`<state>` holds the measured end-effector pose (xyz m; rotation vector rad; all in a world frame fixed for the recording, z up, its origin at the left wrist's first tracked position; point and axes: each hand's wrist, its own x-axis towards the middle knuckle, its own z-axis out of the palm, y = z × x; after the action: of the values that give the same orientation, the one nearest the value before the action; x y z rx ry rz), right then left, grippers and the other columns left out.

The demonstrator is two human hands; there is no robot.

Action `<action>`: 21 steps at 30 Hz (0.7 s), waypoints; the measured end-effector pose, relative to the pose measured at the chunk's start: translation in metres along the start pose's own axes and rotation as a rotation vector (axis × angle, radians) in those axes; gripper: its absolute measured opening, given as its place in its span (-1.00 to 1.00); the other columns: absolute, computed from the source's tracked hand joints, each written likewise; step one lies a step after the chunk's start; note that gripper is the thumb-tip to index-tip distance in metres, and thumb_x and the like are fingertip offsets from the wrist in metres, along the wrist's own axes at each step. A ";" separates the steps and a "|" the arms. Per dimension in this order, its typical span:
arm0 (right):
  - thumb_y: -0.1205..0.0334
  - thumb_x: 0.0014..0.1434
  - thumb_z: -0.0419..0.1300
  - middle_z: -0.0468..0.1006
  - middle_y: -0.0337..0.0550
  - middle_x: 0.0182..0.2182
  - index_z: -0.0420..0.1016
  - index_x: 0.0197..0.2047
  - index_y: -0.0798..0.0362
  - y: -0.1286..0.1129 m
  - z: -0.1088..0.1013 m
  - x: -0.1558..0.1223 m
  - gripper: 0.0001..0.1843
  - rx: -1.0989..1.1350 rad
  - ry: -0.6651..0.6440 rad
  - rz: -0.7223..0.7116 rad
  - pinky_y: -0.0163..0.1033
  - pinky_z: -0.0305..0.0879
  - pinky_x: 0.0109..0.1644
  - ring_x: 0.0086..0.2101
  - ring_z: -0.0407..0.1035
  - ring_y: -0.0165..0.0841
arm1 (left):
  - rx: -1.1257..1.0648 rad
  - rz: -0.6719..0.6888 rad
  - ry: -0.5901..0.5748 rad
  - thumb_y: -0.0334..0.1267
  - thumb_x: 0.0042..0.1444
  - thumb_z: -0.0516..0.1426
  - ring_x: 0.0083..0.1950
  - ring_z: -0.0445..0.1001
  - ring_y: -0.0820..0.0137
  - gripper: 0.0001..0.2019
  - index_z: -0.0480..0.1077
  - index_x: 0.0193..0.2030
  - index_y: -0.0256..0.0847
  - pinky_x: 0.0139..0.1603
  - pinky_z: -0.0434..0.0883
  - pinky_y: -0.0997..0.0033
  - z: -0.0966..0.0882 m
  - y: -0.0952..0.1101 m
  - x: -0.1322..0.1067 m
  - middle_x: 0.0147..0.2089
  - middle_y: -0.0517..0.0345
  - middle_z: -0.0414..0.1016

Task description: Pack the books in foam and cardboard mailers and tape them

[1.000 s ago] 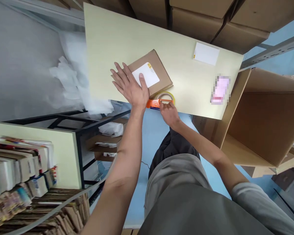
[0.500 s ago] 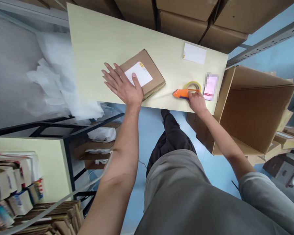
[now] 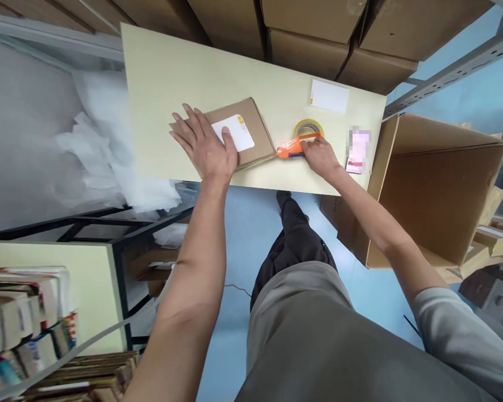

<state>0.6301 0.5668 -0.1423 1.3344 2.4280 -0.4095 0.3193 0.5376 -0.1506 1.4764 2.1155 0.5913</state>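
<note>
My left hand [image 3: 212, 149] lies with fingers spread on a flat brown cardboard box [image 3: 260, 125]. The thumb rests over a white label [image 3: 240, 137] on its top, and the palm hides the box's left part. In my right hand [image 3: 322, 157] is an orange tape dispenser [image 3: 290, 148] carrying a roll of tape [image 3: 308, 124] with a yellow rim. Its front end is at the box's right-hand corner; whether it touches cannot be made out. Fingers are wrapped round the dispenser's handle.
On the pale table [image 3: 163, 84] lie a white card [image 3: 329, 96] and a phone with a blurred pink screen [image 3: 358, 149]. A large open carton [image 3: 431, 195] stands at its right end. Stacked cartons [image 3: 310, 53] line the back. White wrapping [image 3: 104, 145] hangs at the left.
My right hand has brought the tape dispenser leftward, up to the box's corner. The tape strip stretched between them earlier no longer shows. My left hand stays flat on the box.
</note>
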 end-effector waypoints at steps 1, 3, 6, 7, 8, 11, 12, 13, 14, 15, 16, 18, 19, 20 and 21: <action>0.51 0.55 -0.08 0.78 0.24 0.00 0.49 0.28 0.32 -0.013 0.000 0.000 -0.58 0.006 -0.007 -0.029 0.08 0.35 0.40 0.00 0.65 -0.11 | 0.033 -0.002 -0.019 0.43 0.55 -0.13 0.85 -0.67 -0.06 0.07 -0.11 0.78 -0.55 0.76 -0.78 -0.23 -0.001 0.007 0.004 0.88 -0.11 -0.36; 0.55 0.53 -0.08 0.79 0.21 0.00 0.49 0.31 0.31 -0.047 0.000 0.003 -0.55 -0.002 -0.034 -0.095 0.09 0.32 0.44 0.00 0.66 -0.11 | 0.032 0.004 -0.047 0.44 0.52 -0.01 0.85 -0.65 -0.05 0.09 -0.09 0.79 -0.48 0.78 -0.71 -0.26 0.005 0.020 0.013 0.88 -0.10 -0.36; 0.56 0.55 -0.10 0.80 0.19 0.00 0.52 0.30 0.30 -0.103 -0.002 0.010 -0.53 -0.028 -0.067 -0.158 0.02 0.31 0.47 0.02 0.69 -0.13 | -0.063 0.040 -0.060 0.43 0.44 0.15 0.79 -0.85 0.12 0.04 0.05 0.79 -0.23 0.81 -0.66 -0.23 0.024 0.030 0.020 0.89 0.12 -0.28; 0.58 0.54 -0.09 0.81 0.18 -0.02 0.54 0.29 0.29 -0.119 -0.002 0.013 -0.53 -0.021 -0.071 -0.158 0.01 0.32 0.46 0.01 0.70 -0.14 | -0.086 0.060 -0.058 0.38 0.45 0.16 0.77 -0.90 0.16 0.00 0.07 0.79 -0.21 0.81 -0.67 -0.22 0.030 0.031 0.021 0.89 0.16 -0.28; 0.59 0.53 -0.09 0.81 0.17 -0.03 0.56 0.26 0.28 -0.133 -0.003 0.015 -0.53 -0.007 -0.075 -0.153 -0.01 0.34 0.45 0.00 0.71 -0.14 | -0.099 0.079 -0.057 0.30 0.48 0.16 0.76 -0.93 0.20 -0.04 0.06 0.79 -0.23 0.80 -0.70 -0.21 0.034 0.030 0.020 0.89 0.18 -0.28; 0.61 0.51 -0.11 0.82 0.18 -0.04 0.59 0.25 0.29 -0.154 -0.001 0.012 -0.50 0.046 -0.080 -0.148 -0.02 0.40 0.41 -0.03 0.72 -0.15 | -0.079 0.077 -0.062 0.11 0.47 0.19 0.77 -0.91 0.20 -0.07 0.01 0.81 -0.25 0.79 -0.72 -0.15 0.036 0.029 0.015 0.89 0.19 -0.32; 0.61 0.51 -0.12 0.82 0.18 -0.04 0.57 0.28 0.30 -0.154 0.000 0.008 -0.48 0.066 -0.083 -0.156 -0.02 0.41 0.39 -0.03 0.72 -0.15 | -0.055 0.058 -0.070 0.07 0.43 0.23 0.78 -0.87 0.17 -0.04 0.00 0.81 -0.22 0.80 -0.70 -0.14 0.033 0.029 0.013 0.89 0.18 -0.33; 0.61 0.51 -0.11 0.82 0.18 -0.03 0.55 0.32 0.30 -0.150 0.001 0.002 -0.47 0.087 -0.089 -0.166 -0.03 0.41 0.39 -0.03 0.72 -0.15 | -0.029 0.038 -0.078 0.04 0.37 0.27 0.80 -0.82 0.13 0.00 -0.02 0.82 -0.19 0.82 -0.67 -0.15 0.030 0.029 0.011 0.89 0.16 -0.35; 0.60 0.51 -0.10 0.82 0.17 -0.02 0.52 0.37 0.30 -0.142 0.003 -0.005 -0.46 0.107 -0.101 -0.173 -0.03 0.41 0.38 -0.03 0.72 -0.15 | -0.005 0.022 -0.088 0.01 0.32 0.30 0.82 -0.76 0.09 0.05 -0.04 0.83 -0.18 0.83 -0.63 -0.16 0.026 0.029 0.009 0.89 0.13 -0.36; 0.59 0.51 -0.08 0.83 0.17 -0.01 0.49 0.41 0.29 -0.130 0.004 -0.013 -0.45 0.124 -0.119 -0.170 -0.04 0.41 0.37 -0.02 0.72 -0.15 | 0.011 0.012 -0.098 -0.02 0.28 0.31 0.83 -0.71 0.04 0.08 -0.07 0.83 -0.18 0.83 -0.60 -0.19 0.023 0.029 0.008 0.89 0.09 -0.38; 0.58 0.51 -0.07 0.83 0.17 0.00 0.47 0.43 0.28 -0.114 0.005 -0.021 -0.45 0.137 -0.142 -0.154 -0.04 0.41 0.37 -0.01 0.71 -0.14 | 0.020 0.010 -0.110 -0.05 0.26 0.32 0.84 -0.68 0.00 0.11 -0.09 0.83 -0.21 0.83 -0.58 -0.22 0.021 0.029 0.008 0.89 0.05 -0.38; 0.56 0.51 -0.06 0.82 0.26 0.03 0.48 0.44 0.30 -0.073 0.005 -0.034 -0.45 0.138 -0.193 -0.045 -0.01 0.38 0.40 0.02 0.70 -0.10 | 0.029 0.020 -0.128 -0.09 0.25 0.31 0.85 -0.64 -0.07 0.13 -0.14 0.83 -0.27 0.82 -0.57 -0.29 0.019 0.028 0.007 0.89 -0.04 -0.38; 0.55 0.51 -0.06 0.81 0.32 0.03 0.48 0.43 0.34 -0.050 0.003 -0.038 -0.45 0.138 -0.216 0.028 0.01 0.38 0.39 0.02 0.70 -0.06 | 0.034 0.028 -0.136 -0.10 0.25 0.31 0.85 -0.63 -0.09 0.14 -0.15 0.83 -0.29 0.81 -0.58 -0.30 0.018 0.027 0.007 0.88 -0.07 -0.38; 0.52 0.52 -0.04 0.81 0.36 0.02 0.47 0.44 0.38 -0.029 0.000 -0.039 -0.46 0.145 -0.219 0.090 0.05 0.37 0.39 0.02 0.70 -0.02 | 0.041 0.035 -0.141 -0.09 0.25 0.31 0.85 -0.62 -0.10 0.14 -0.16 0.84 -0.29 0.81 -0.58 -0.30 0.019 0.025 0.007 0.88 -0.08 -0.37; 0.49 0.52 -0.01 0.80 0.40 0.01 0.45 0.45 0.41 -0.011 -0.003 -0.036 -0.47 0.154 -0.203 0.125 0.08 0.35 0.41 0.03 0.70 0.01 | 0.051 0.042 -0.145 -0.08 0.25 0.31 0.85 -0.62 -0.10 0.14 -0.16 0.84 -0.27 0.81 -0.58 -0.30 0.019 0.024 0.006 0.88 -0.08 -0.37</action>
<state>0.6389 0.5353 -0.1228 1.4231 2.1721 -0.6756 0.3466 0.5525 -0.1518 1.5464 2.0059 0.4338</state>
